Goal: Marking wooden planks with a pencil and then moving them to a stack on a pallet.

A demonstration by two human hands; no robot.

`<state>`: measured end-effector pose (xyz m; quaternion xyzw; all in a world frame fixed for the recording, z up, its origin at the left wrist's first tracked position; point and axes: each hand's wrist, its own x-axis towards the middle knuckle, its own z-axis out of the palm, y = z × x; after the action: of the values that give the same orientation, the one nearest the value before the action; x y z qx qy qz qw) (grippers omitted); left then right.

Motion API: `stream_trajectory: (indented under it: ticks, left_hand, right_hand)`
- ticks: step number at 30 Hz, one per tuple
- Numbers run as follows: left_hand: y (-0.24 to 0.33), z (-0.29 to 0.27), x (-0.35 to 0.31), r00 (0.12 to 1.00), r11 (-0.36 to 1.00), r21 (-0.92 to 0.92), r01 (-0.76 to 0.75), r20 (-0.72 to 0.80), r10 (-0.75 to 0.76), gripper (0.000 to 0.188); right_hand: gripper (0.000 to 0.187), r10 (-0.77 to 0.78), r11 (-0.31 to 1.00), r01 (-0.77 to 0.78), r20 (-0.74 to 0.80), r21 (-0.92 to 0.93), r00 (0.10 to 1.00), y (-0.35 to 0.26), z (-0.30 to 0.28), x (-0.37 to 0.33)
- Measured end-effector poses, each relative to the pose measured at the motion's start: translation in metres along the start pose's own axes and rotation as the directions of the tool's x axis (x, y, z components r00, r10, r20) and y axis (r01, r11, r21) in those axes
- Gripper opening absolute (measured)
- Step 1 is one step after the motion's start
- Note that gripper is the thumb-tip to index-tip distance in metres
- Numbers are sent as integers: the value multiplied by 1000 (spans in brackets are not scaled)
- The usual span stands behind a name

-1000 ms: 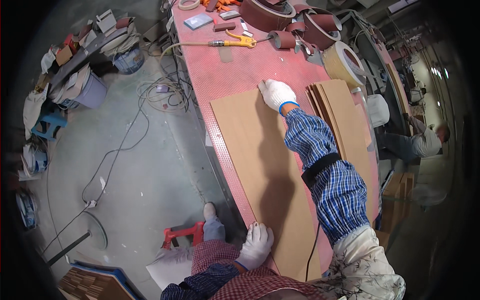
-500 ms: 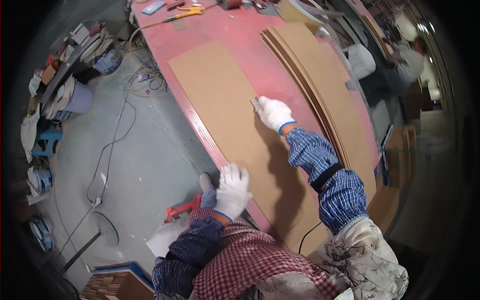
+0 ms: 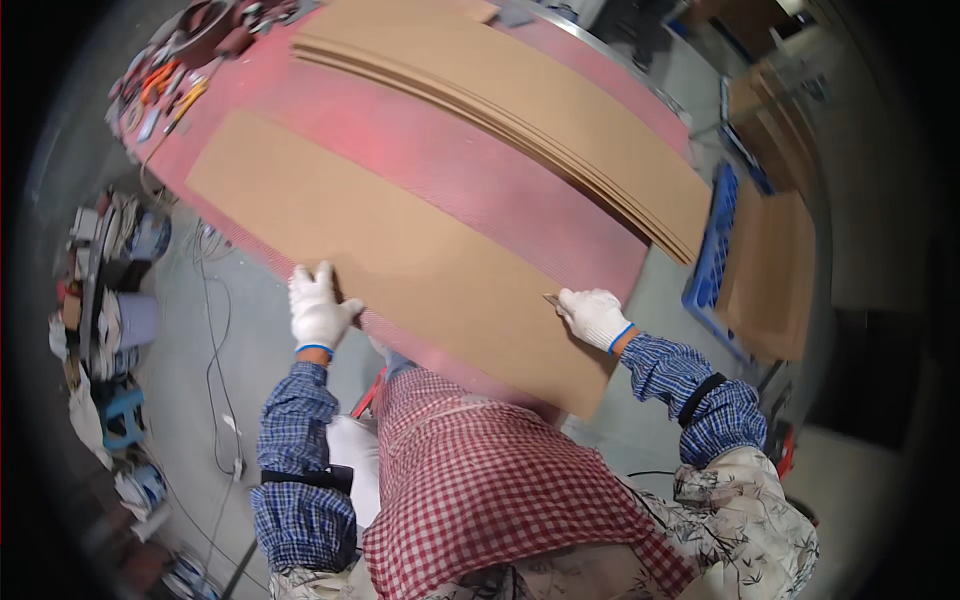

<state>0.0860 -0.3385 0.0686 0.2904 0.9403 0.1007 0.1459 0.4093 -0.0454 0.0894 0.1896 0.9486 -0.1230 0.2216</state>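
Observation:
A long brown board point(image 3: 390, 250) lies on a pink-topped table point(image 3: 400, 140). My left hand point(image 3: 320, 310), in a white glove, rests at the board's near edge with its fingers spread and holds nothing. At the board's far edge, towards its right end, my right hand point(image 3: 597, 318) is also gloved in white. Its fingers are closed round a small flat grey blade-like piece point(image 3: 551, 299), whose tip sticks out to the left over the board. Most of that piece is hidden in the glove.
Behind the board lies a stack of similar brown boards point(image 3: 520, 110). Hand tools and an orange-handled item point(image 3: 160, 82) crowd the table's far left corner. On the right stands a blue plastic pallet point(image 3: 712, 250). Buckets point(image 3: 135, 320) and cables point(image 3: 215, 380) are on the floor at left.
My view has swung to the right. My right hand has moved along the board's far edge to near its right end. My left hand has come onto the near edge, fingers spread.

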Motion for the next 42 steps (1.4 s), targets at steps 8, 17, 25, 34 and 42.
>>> stream_trajectory:
  ticks: [8, 17, 25, 34, 42]
  left_hand:
    - [-39, 24, 55, 997, 1000, 20, 4, 79, -5, 80]
    - [-40, 17, 60, 995, 1000, -4, 15, 97, -14, 80]
    - [-42, 22, 58, 998, 1000, -20, -14, 64, 16, 79]
    - [-28, 19, 49, 998, 1000, 15, -7, 66, 6, 78]
    - [-5, 13, 30, 997, 999, 50, 16, 71, -20, 85]
  right_hand:
    - [11, 108, 993, -106, 30, -60, 994, 94, 82, -83]
    - [17, 82, 996, -81, -61, 20, 995, 75, 88, -110]
    - [19, -9, 999, 8, -21, -50, 1000, 79, 95, -97]
    - [11, -104, 992, 95, -126, -79, 987, 77, 99, -83]
    - [10, -119, 992, 121, -91, 26, 989, 11, 34, 3]
